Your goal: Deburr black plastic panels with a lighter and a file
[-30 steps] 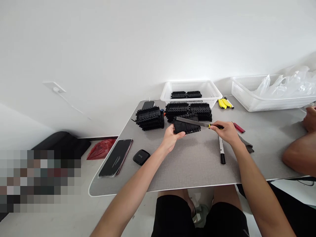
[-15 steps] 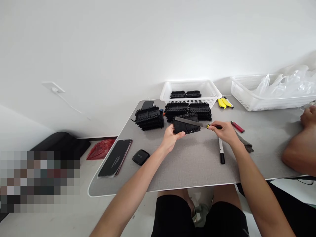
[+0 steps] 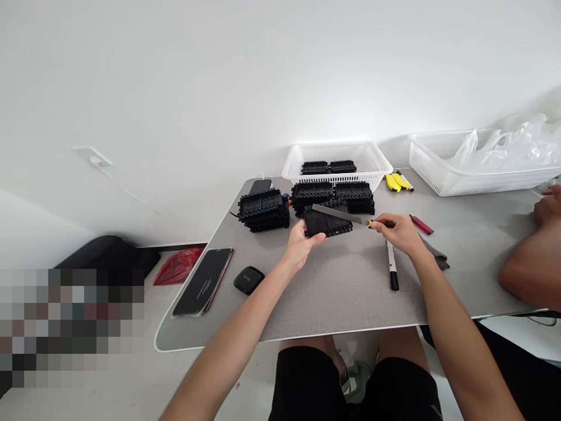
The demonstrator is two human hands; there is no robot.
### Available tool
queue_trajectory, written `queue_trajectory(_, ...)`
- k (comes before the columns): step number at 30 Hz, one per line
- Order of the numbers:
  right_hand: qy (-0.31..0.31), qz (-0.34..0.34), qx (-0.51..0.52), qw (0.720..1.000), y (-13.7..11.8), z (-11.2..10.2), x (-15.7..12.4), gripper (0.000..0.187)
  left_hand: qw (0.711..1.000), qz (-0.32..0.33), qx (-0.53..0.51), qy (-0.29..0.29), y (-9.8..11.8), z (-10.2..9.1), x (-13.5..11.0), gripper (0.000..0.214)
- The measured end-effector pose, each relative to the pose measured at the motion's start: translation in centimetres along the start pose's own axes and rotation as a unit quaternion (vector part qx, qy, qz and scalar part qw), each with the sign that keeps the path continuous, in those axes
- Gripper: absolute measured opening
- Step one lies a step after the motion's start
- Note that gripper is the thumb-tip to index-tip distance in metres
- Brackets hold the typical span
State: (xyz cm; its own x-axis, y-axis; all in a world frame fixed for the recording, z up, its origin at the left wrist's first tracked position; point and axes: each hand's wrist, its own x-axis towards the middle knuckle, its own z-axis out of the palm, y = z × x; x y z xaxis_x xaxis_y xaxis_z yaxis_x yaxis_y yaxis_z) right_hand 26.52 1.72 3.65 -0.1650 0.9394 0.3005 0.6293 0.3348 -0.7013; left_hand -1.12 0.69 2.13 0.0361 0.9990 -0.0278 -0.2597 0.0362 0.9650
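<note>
My left hand (image 3: 302, 242) is closed on the near left corner of a flat black plastic part (image 3: 322, 223) with toothed edges, held tilted above the table. In my right hand (image 3: 397, 230) is the handle of a flat metal file (image 3: 339, 213), with a yellow ring at the handle's front. The file's blade lies across the upper face of the part; whether it touches cannot be made out. Just behind are stacks of similar black parts (image 3: 312, 196), with another stack (image 3: 263, 209) to the left.
Similar parts lie in a white basket (image 3: 337, 181). Plastic bags fill another basket (image 3: 442, 186). A phone (image 3: 202, 282), black case (image 3: 249, 280), marker (image 3: 391, 266), red object (image 3: 421, 224), grey cloth (image 3: 433, 252) and yellow-handled tools (image 3: 394, 182) lie on the table. Another person's arm (image 3: 532, 266) rests right.
The black part in my left hand has shifted slightly left relative to the file. My right hand, still gripping the file, has hardly moved.
</note>
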Motion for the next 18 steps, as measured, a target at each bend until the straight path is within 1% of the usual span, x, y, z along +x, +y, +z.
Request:
queue_trajectory(5, 0.014, 0.054, 0.030, 0.998, 0.5, -1.0, -0.2, 0.038, 1.000, 0.024, 0.018, 0.010, 0.0, -0.2, 0.1, 0.056)
queue_trajectory(8, -0.013, 0.046, 0.058, 0.997, 0.0, -0.3, -0.2, 0.041, 0.999, 0.028, 0.026, 0.014, -0.1, -0.1, 0.1, 0.055)
queue_trajectory(11, -0.032, 0.032, 0.055, 0.997, -0.5, 0.4, -0.1, 0.042, 0.999, 0.032, 0.025, 0.018, -0.1, -0.1, 0.1, 0.055)
queue_trajectory(13, -0.025, 0.029, 0.040, 0.998, -0.3, 0.3, 0.0, 0.042, 0.999, 0.031, 0.018, 0.021, -0.1, -0.1, 0.2, 0.055)
queue_trajectory(16, 0.004, 0.039, 0.021, 0.999, 0.1, -0.2, -0.1, 0.043, 0.999, 0.026, 0.008, 0.027, -0.1, -0.2, 0.3, 0.055)
queue_trajectory(18, 0.017, 0.043, 0.023, 0.999, 0.0, -0.1, -0.1, 0.043, 0.999, 0.020, 0.002, 0.028, -0.1, -0.2, 0.3, 0.056)
